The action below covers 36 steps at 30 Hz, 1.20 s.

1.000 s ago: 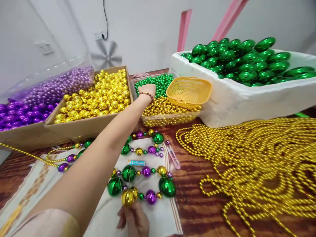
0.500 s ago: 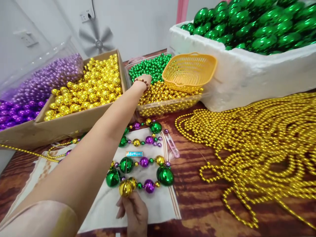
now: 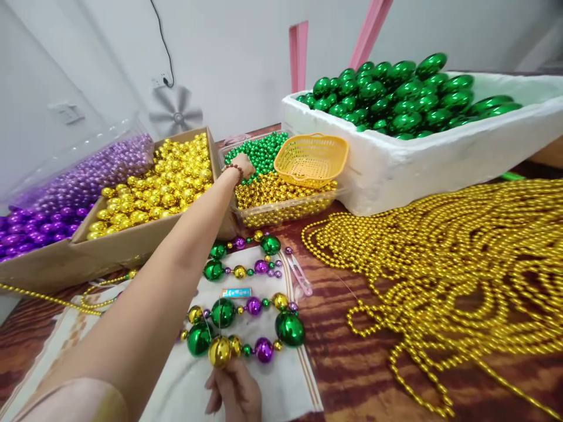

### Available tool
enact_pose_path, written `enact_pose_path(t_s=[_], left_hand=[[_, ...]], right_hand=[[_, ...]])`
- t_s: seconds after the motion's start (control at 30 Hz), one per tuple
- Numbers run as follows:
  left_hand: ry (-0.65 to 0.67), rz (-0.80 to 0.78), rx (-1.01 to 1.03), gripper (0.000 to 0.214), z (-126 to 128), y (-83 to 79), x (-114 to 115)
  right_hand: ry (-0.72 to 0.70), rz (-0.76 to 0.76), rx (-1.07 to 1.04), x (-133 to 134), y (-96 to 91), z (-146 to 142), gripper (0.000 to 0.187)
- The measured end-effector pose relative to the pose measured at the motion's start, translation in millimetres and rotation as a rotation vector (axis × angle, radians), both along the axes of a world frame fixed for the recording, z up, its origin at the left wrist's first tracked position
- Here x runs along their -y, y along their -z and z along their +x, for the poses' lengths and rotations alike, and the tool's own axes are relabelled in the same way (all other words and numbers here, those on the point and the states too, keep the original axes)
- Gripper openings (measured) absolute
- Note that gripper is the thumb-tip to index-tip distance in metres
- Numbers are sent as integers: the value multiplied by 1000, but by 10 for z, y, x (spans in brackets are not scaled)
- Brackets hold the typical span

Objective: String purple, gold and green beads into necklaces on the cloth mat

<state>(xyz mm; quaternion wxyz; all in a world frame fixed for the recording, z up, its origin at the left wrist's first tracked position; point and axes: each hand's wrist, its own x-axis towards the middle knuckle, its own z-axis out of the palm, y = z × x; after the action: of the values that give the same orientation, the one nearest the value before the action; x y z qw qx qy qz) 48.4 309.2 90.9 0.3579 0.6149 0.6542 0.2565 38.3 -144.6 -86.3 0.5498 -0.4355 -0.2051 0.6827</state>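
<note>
My left arm stretches forward and my left hand [image 3: 242,165] rests knuckles-up in the clear tray [image 3: 285,214], where small green beads [image 3: 264,151] meet small gold beads [image 3: 275,189]. Its fingers curl down among the beads, and what they pinch is hidden. A brown bead bracelet circles the wrist. At the bottom edge my right hand [image 3: 234,392] pinches the thread of a strung necklace just below a large gold ball [image 3: 219,351]. The necklace [image 3: 246,305], made of green, purple and gold balls, lies looped on a white cloth [image 3: 285,387].
A yellow basket [image 3: 311,158] sits on the small beads. A cardboard box of gold balls [image 3: 158,181] and purple balls [image 3: 65,187] stand at left. A white foam box of large green balls [image 3: 396,158] stands at back right. Gold bead strands [image 3: 461,264] cover the right. Small snips [image 3: 300,275] lie beside the cloth.
My left hand has shifted slightly left and farther back, from the gold small beads toward the green ones. The view tilted up. My right hand keeps its hold.
</note>
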Motion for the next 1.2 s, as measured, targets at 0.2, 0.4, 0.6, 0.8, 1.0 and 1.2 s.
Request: enact_pose_path(t_s=[0.2, 0.4, 0.6, 0.8, 1.0, 1.2], left_hand=[[49, -54, 288, 7, -118, -321, 345], [262, -127, 833, 11, -420, -569, 1228], [40, -232, 1097, 13, -1152, -181, 2649], [-246, -246, 1396, 13, -1677, 281, 3323], [-328, -216, 1567, 17, -1840, 388, 3442], [-420, -242, 1585, 18, -1921, 426, 3448]], right_hand=[[29, 53, 37, -22, -5, -19, 54], [-18, 262, 149, -11, -21, 63, 40], [-65, 364, 239, -65, -195, 150, 28], [-93, 543, 414, -247, -499, 108, 19], [-129, 561, 497, -283, -600, 18, 16], [-142, 530, 513, -280, -621, -25, 15]])
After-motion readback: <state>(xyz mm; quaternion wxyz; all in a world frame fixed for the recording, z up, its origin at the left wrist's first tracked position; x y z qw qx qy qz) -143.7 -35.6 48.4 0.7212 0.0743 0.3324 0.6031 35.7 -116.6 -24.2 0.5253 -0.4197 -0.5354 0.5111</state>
